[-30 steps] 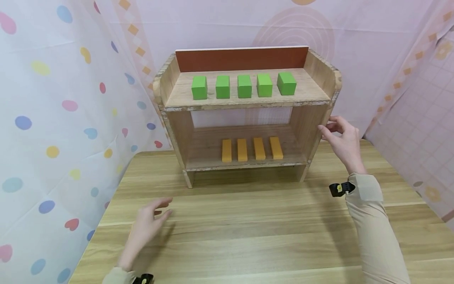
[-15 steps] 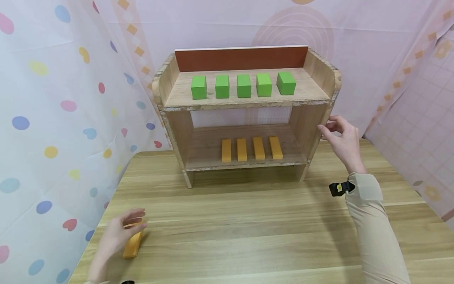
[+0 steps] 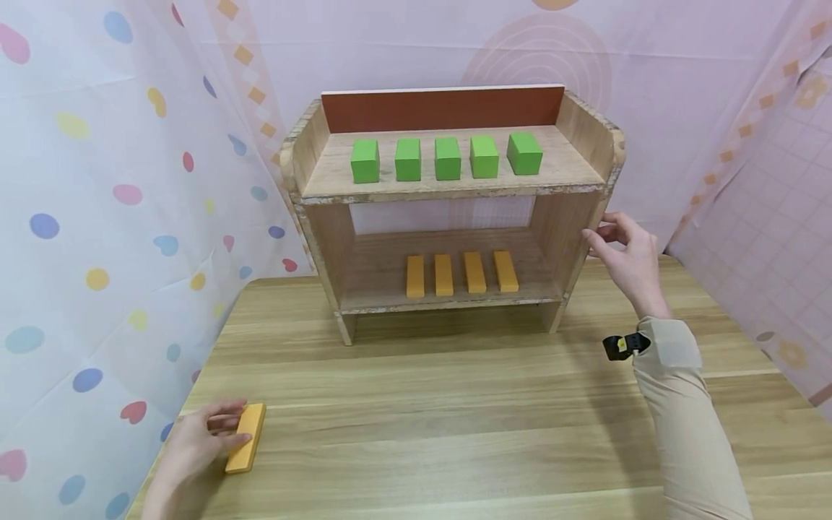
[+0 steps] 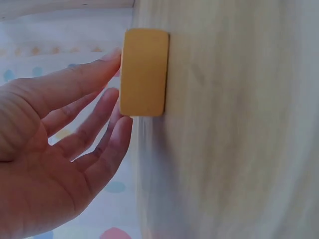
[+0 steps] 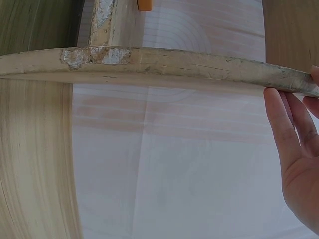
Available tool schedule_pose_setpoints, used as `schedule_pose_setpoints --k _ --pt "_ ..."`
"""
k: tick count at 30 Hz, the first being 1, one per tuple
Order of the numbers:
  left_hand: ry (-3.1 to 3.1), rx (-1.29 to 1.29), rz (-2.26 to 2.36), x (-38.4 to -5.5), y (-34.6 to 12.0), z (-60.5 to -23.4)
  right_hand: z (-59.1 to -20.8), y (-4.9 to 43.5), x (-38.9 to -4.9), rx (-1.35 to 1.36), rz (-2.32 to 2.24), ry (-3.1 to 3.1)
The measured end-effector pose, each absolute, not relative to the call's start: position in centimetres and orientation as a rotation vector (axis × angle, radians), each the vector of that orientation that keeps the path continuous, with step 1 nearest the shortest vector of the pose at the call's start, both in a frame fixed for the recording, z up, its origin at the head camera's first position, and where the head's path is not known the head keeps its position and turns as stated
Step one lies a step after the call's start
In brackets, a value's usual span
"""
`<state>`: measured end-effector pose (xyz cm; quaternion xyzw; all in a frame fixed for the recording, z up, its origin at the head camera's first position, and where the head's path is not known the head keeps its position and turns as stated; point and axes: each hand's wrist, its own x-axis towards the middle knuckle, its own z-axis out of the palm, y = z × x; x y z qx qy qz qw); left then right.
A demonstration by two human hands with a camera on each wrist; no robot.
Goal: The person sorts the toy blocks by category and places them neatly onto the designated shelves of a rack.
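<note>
At the table's left, an orange block (image 3: 252, 437) lies flat on the wood. My left hand (image 3: 185, 444) is beside it, with the thumb over its near part and the other fingers by its far end. The left wrist view has the block's end (image 4: 144, 72) face on, fingertips right at its edge and the fingers loosely spread. My right hand (image 3: 633, 263) pinches the right side panel of the small wooden shelf (image 3: 455, 189). In the right wrist view, thumb and fingers lie on opposite faces of that panel (image 5: 189, 64).
Several green blocks (image 3: 448, 159) stand in a row on the upper shelf. Several orange blocks (image 3: 444, 274) lie side by side on the lower one. The wooden table (image 3: 442, 426) stretches out in front, with printed curtains (image 3: 130, 238) behind and at both sides.
My left hand has moved left and toward me, down to the orange block, which it hid almost entirely at first. The right hand keeps its place on the shelf.
</note>
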<state>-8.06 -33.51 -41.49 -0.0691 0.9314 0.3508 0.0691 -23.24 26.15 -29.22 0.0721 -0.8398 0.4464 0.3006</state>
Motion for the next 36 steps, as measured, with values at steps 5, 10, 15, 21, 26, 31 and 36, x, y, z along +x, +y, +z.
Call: schedule_pose_setpoints --k 5,10,15,21,26,31,36 --pt "2.829 -0.179 1.019 -8.4 -33.4 -41.6 -29.2 26.1 -23.2 0.186 1.184 -2.225" --pt "2.836 -0.068 1.060 -8.7 -32.5 -41.9 -29.2 26.1 -23.2 0.195 1.188 -2.220" --pt "2.849 0.176 1.077 -9.0 -31.7 -42.2 -29.3 26.1 -23.3 0.198 1.195 -2.217" --pt "2.783 0.216 1.074 -9.0 -31.5 -42.1 -29.2 26.1 -23.2 0.186 1.208 -2.226" --pt "2.717 0.212 1.082 -8.9 -32.0 -42.2 -29.3 26.2 -23.2 0.180 1.190 -2.234" --pt "2.685 0.197 1.102 -8.9 -32.1 -42.2 -29.4 26.3 -23.3 0.174 1.183 -2.237" --pt "2.699 0.232 1.072 -8.9 -32.1 -42.2 -29.3 26.2 -23.3 0.172 1.198 -2.233"
